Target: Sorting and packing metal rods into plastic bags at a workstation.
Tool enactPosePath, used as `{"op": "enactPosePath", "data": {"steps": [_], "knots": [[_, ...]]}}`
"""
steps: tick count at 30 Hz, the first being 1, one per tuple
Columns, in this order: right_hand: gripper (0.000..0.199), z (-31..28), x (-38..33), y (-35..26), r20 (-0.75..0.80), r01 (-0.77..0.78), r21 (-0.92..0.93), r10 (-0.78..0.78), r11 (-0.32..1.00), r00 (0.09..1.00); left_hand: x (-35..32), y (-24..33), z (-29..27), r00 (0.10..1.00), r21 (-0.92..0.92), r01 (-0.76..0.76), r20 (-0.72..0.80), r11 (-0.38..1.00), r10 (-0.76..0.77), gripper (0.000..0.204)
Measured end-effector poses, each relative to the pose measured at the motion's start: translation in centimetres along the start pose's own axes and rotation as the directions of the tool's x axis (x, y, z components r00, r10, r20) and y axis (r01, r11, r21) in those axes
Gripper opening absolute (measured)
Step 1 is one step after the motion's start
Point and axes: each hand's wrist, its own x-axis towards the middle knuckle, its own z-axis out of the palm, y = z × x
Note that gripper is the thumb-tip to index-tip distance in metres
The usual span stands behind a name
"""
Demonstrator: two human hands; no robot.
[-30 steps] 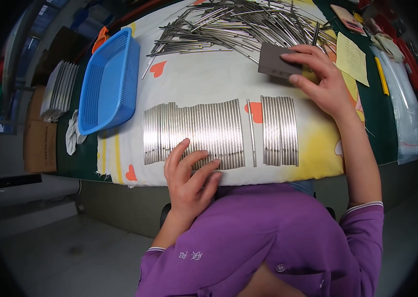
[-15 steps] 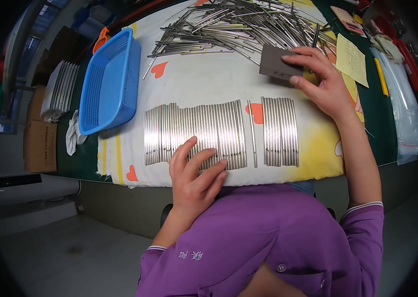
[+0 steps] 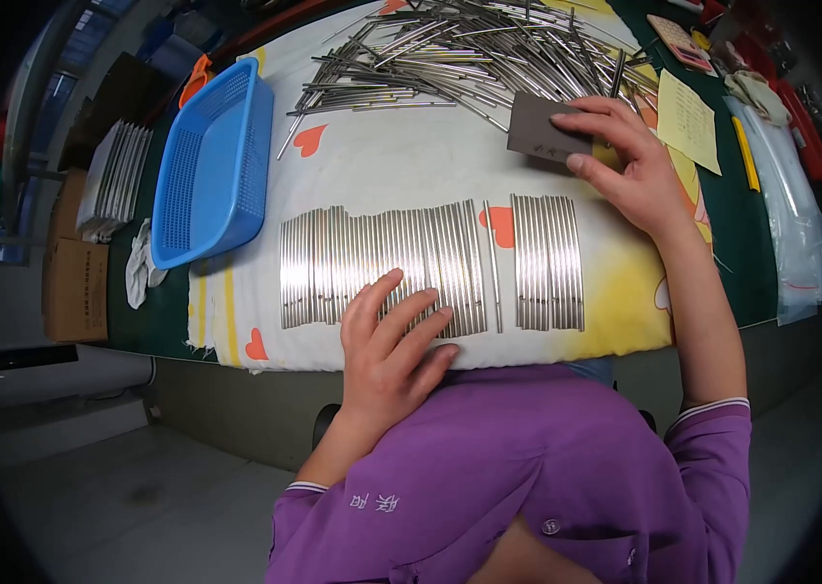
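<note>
Green worktop (image 3: 771, 292) carries a white cloth with red hearts (image 3: 401, 165), where thin metal rods are being sorted into rows. Left hand (image 3: 392, 341) lies flat, fingers spread, on the wide aligned row (image 3: 382, 263). Right hand (image 3: 625, 161) pinches a dark grey pad (image 3: 539, 128) beside the loose rod pile (image 3: 469, 49). Judging by this, another rod must be drawn from the pile toward the narrower row (image 3: 547, 261). A blue basket (image 3: 212, 165) sits left, yellow paper (image 3: 688, 117) right; nothing blocks the way.
</note>
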Motion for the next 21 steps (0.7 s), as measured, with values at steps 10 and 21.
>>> {"op": "enactPosePath", "data": {"steps": [10,21], "knots": [[0.034,-0.1,0.0,0.1,0.000,0.000,-0.009,0.000,1.000,1.000,0.5,-0.1,0.2,0.992,0.034,-0.090,0.097,0.995,0.086,0.035],[0.069,1.7,-0.2,-1.8,0.151,-0.052,0.527,-0.033,0.848,0.988,0.4,-0.4,0.7,0.995,-0.009,-0.094,0.034,0.996,0.094,0.030]]}}
